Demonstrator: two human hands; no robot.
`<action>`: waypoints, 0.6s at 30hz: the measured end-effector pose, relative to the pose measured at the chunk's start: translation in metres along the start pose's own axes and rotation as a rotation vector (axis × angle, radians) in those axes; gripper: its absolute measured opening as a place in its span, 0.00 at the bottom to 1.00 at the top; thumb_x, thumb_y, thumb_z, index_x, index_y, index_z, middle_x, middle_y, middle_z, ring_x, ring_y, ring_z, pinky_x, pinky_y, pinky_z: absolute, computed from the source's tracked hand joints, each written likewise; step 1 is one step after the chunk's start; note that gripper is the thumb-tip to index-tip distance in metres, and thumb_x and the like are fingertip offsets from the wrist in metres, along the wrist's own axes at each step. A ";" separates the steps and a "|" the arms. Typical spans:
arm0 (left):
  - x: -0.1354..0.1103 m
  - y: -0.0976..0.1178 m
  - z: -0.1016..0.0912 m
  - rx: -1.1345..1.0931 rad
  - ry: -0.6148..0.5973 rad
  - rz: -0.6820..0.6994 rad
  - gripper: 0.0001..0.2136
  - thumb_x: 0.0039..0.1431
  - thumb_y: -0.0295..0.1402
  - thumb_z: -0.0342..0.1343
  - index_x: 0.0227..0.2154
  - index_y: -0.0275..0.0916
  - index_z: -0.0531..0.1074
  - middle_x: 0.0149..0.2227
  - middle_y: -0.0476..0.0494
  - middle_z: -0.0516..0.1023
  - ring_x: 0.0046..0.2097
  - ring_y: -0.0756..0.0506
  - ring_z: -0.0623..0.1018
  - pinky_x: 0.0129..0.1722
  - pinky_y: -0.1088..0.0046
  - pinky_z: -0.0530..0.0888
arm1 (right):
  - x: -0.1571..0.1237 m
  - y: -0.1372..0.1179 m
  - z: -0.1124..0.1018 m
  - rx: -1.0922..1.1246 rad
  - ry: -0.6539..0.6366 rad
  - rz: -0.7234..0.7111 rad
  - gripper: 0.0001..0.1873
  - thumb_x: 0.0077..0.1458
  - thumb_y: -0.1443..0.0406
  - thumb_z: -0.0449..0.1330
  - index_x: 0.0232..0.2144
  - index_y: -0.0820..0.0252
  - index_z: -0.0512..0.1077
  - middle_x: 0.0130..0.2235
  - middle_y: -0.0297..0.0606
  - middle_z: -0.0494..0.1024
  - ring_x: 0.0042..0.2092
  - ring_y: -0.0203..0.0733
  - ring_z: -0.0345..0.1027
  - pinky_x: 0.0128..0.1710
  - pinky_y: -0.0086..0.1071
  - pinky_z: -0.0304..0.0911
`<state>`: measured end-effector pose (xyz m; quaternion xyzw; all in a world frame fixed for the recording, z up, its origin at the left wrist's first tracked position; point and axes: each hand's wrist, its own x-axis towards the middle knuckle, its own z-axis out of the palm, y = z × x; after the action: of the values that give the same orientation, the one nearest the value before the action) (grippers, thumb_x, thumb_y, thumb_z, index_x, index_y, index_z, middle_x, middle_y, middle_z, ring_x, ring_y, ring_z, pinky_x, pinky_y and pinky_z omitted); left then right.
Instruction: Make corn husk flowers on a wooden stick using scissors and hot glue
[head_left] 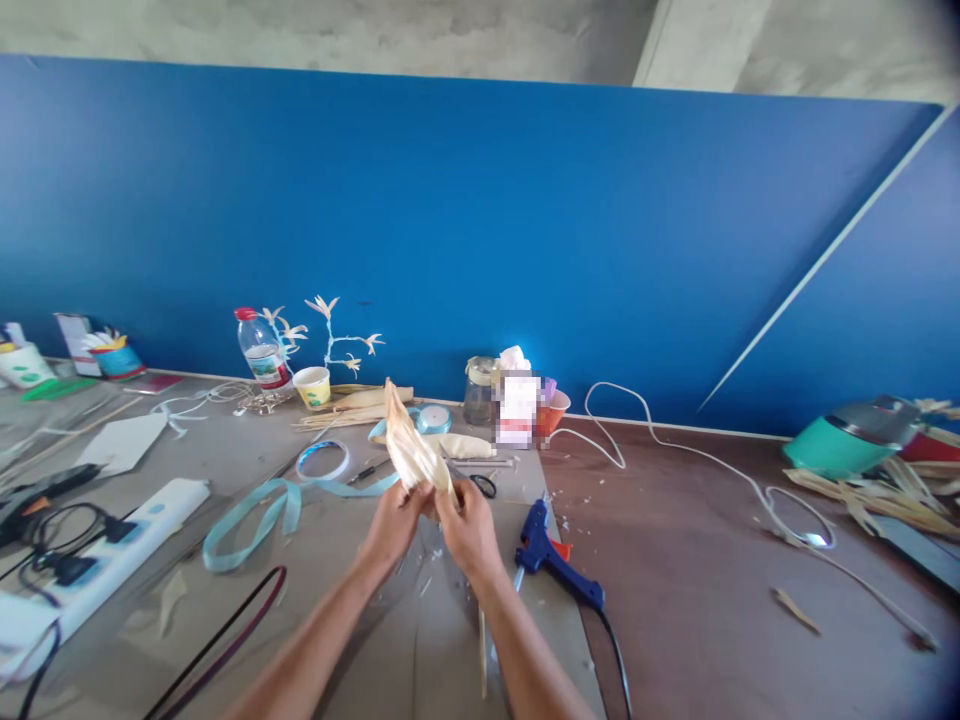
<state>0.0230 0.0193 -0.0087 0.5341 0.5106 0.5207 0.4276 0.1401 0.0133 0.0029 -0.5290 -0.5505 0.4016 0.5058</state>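
Pinching, left hand (394,520) and right hand (466,525) both closed on the base of a dried husk bundle (411,450), raised above the table's (675,560) middle. Shaping step, I'd judge. Next calls for a steady hold. Glue gun (551,555) lies just right.

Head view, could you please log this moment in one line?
left hand: grips dried husk | right hand: grips husk | glue gun: on table

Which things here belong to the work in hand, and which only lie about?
In hand: left hand, right hand, dried husk.
Lying about: glue gun, scissors, blue ribbon, water bottle, power strip.
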 end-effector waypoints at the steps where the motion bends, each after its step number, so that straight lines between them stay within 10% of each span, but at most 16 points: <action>1: 0.000 -0.001 -0.002 0.001 -0.012 0.005 0.16 0.51 0.42 0.54 0.33 0.32 0.74 0.30 0.43 0.78 0.35 0.42 0.74 0.37 0.69 0.68 | 0.001 0.000 -0.001 -0.002 0.021 -0.001 0.05 0.43 0.64 0.55 0.22 0.60 0.68 0.24 0.34 0.70 0.28 0.37 0.60 0.27 0.28 0.54; 8: -0.003 -0.003 -0.011 -0.244 -0.143 -0.164 0.17 0.49 0.41 0.58 0.37 0.31 0.73 0.28 0.42 0.79 0.29 0.44 0.75 0.31 0.70 0.70 | 0.007 0.004 -0.009 0.613 -0.181 0.429 0.07 0.36 0.62 0.59 0.18 0.59 0.66 0.17 0.27 0.66 0.21 0.33 0.57 0.22 0.27 0.52; 18: 0.000 0.002 -0.015 -0.435 -0.128 -0.147 0.14 0.45 0.35 0.62 0.34 0.34 0.75 0.31 0.43 0.79 0.32 0.45 0.75 0.35 0.71 0.70 | 0.012 0.011 -0.011 0.880 -0.186 0.508 0.12 0.33 0.63 0.66 0.21 0.60 0.68 0.20 0.30 0.72 0.23 0.33 0.63 0.22 0.26 0.54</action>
<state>0.0086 0.0175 -0.0053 0.4227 0.3957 0.5509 0.6011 0.1532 0.0250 -0.0040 -0.3450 -0.2264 0.7508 0.5158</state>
